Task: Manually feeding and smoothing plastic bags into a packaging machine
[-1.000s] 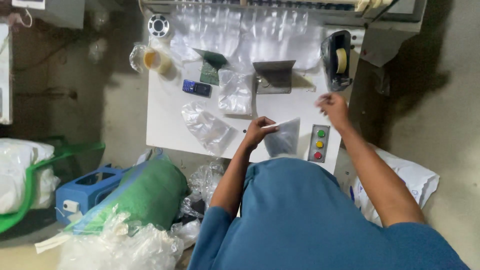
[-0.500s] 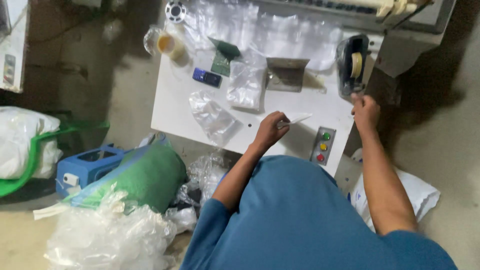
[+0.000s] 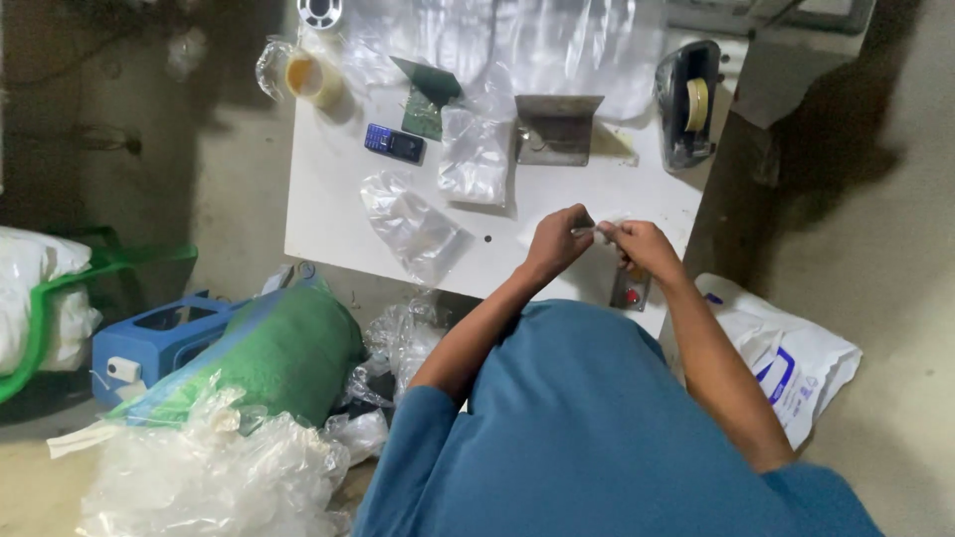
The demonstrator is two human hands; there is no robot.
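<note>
My left hand (image 3: 557, 242) and my right hand (image 3: 637, 245) meet over the front right part of the white table (image 3: 328, 214). Together they pinch a small clear plastic bag (image 3: 595, 229), which is mostly hidden by the fingers. A black tape dispenser (image 3: 686, 104) with a yellowish roll stands at the table's far right. A grey metal bracket (image 3: 555, 129) stands just beyond my hands. A small control box with a red button (image 3: 631, 291) shows under my right wrist.
On the table lie clear plastic bags (image 3: 476, 157), a crumpled clear bag (image 3: 410, 227), a dark phone (image 3: 394, 143), a green circuit board (image 3: 426, 99) and a tape roll (image 3: 312, 78). On the floor: a green sack (image 3: 284, 350), blue box (image 3: 149, 343), plastic heap (image 3: 209, 477), white bag (image 3: 791, 363).
My right hand came back from the tape dispenser to meet my left hand. Both now hold the small bag, which looks folded smaller. The camera has moved closer.
</note>
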